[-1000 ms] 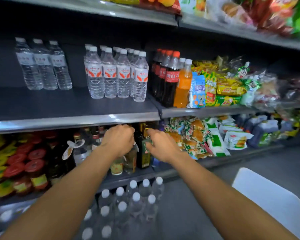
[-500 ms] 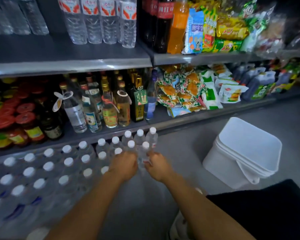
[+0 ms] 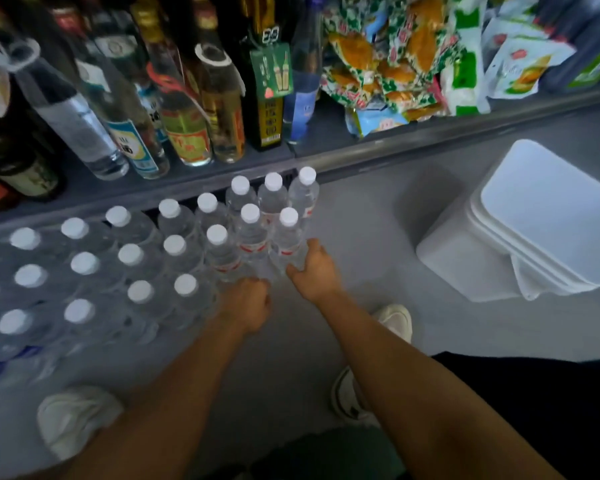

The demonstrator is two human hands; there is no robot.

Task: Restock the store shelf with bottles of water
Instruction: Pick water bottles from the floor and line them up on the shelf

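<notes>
Several clear water bottles with white caps stand packed together on the grey floor in front of the bottom shelf. My right hand wraps thumb and fingers round the lower body of the front right water bottle with a red label. My left hand is curled at the base of the neighbouring red-labelled bottle, fingers round its lower part. Both bottles stand upright on the floor.
The bottom shelf holds glass bottles of liquor and oil and snack bags. A stack of white plastic bins stands on the floor to the right. My shoes are planted below the bottles.
My view has dropped from the upper shelves to the floor. Both hands came down from the shelf edge to the bottles on the floor and closed on the front ones.
</notes>
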